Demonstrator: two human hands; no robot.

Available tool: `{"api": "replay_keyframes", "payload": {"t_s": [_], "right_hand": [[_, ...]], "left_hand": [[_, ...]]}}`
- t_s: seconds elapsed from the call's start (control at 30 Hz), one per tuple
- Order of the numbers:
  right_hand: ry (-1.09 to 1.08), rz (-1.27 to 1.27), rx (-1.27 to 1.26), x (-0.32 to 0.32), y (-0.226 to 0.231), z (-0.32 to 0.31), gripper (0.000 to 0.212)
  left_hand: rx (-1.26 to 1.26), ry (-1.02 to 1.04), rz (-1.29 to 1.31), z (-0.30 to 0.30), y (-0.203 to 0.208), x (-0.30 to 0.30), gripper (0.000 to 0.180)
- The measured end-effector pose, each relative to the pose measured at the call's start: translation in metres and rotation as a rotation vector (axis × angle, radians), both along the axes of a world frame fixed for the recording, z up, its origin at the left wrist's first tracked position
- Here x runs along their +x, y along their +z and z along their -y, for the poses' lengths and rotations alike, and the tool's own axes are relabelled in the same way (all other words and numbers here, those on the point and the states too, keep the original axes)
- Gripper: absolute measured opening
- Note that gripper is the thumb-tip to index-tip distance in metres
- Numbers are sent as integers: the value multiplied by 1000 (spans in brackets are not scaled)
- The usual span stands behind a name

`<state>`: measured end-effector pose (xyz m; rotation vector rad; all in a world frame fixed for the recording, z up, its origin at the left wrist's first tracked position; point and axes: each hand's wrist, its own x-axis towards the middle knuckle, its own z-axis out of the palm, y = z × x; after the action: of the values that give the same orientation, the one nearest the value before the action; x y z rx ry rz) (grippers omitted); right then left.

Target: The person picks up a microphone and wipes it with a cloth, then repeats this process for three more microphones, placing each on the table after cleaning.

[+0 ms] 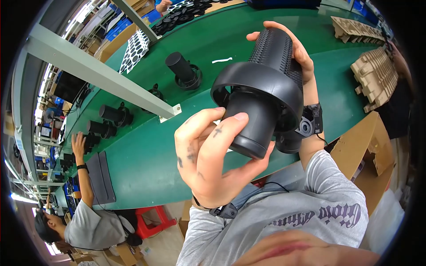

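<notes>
A black cylindrical device (pixel 259 108), like a microphone with a perforated upper barrel, a wide ring and a smooth lower barrel, is held tilted in the air before me. My left hand (pixel 208 159) closes around the smooth lower end, its thumb underneath and fingers on the near side. Around the perforated end wraps my right hand (pixel 302 55), partly hidden behind the device. Below the ring, beside my right wrist, shows a smaller black rounded part (pixel 288 144); I cannot tell whether it belongs to the same device.
Along the green conveyor table (pixel 142 173) stand several similar black devices, one of them (pixel 182 68) past a grey metal post (pixel 102 75). Moulded cardboard trays (pixel 375 73) lie at right, above an open carton (pixel 364 144). A co-worker (pixel 95 226) reaches over the table at left.
</notes>
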<state>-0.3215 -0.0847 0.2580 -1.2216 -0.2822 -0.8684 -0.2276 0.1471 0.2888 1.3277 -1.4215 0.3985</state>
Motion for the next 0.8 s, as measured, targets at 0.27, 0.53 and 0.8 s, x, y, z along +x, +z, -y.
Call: {"api": "replay_keyframes", "payload": {"t_s": [0.27,0.53,0.8], "right_hand": [[16,196,152,-2,-10,4,79],[-59,66,-562,-47,14,17,65],[149,403,-574,-13,30,0,55]], "left_hand": [[413,-26,46,-5,2,8,72],[619,-111,103,15,7,31,70],[648,82,88,26,-2,36,59]]}}
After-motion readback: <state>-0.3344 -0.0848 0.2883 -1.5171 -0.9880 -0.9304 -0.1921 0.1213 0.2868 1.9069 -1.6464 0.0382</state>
